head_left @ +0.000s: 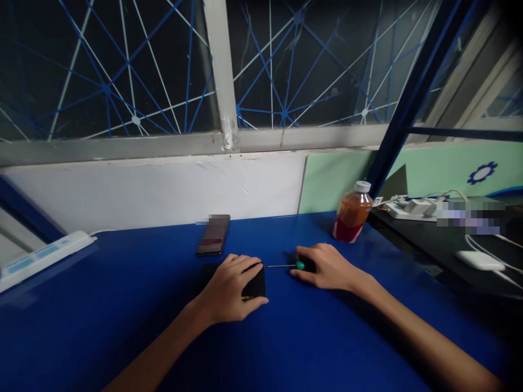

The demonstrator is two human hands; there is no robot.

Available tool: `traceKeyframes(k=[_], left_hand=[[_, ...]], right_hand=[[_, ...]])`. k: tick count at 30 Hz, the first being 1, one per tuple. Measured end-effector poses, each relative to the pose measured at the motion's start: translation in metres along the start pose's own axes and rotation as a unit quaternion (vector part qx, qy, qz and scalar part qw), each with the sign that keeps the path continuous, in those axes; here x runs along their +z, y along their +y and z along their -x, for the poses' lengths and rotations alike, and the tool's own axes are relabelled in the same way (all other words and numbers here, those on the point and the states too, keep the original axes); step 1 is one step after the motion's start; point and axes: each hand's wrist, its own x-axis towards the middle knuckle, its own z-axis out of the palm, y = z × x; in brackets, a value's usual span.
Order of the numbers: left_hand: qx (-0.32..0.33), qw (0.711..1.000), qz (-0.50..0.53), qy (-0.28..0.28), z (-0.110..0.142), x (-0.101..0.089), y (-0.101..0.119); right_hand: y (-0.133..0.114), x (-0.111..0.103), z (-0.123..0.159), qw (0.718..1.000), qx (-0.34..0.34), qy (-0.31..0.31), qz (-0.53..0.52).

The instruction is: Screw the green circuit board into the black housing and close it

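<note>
On the blue table, my left hand (235, 288) is closed over a black box-like object (256, 283) with a bit of yellow low on its near side. The palm and fingers hide much of that object. To its right, my right hand (324, 265) grips a screwdriver (300, 265) with a green and dark handle. Its thin metal shaft lies level and points left, its tip at the upper right corner of the black object. Whether the tip sits in the object or only touches it, I cannot tell.
Beyond my left hand lies a dark phone (214, 235). A bottle of orange drink (352, 213) stands behind my right hand. A white power strip (47, 258) rests at the left edge. Chargers and cables (425, 207) cover the black surface (433, 245) at right.
</note>
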Motion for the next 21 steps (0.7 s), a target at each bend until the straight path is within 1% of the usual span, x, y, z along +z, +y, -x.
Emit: traceKeyframes(k=[5, 9, 16, 21], left_hand=[[0.008, 1.000, 0.002, 0.009, -0.0002, 0.0001, 0.0001], [0.012, 1.000, 0.006, 0.021, -0.0003, 0.0003, -0.0005], [0.008, 1.000, -0.002, 0.005, -0.0003, -0.0004, 0.0002], [0.008, 1.000, -0.006, 0.001, -0.0003, -0.0016, 0.0011]], right_hand=[[0.0018, -0.0054, 0.0008, 1.000, -0.008, 0.009, -0.019], [0.0068, -0.0060, -0.0008, 0.999, 0.001, -0.003, -0.035], [0.0070, -0.0037, -0.0023, 0.992, 0.019, -0.039, -0.121], [0.0060, -0.0056, -0.0013, 0.991, 0.008, -0.023, -0.134]])
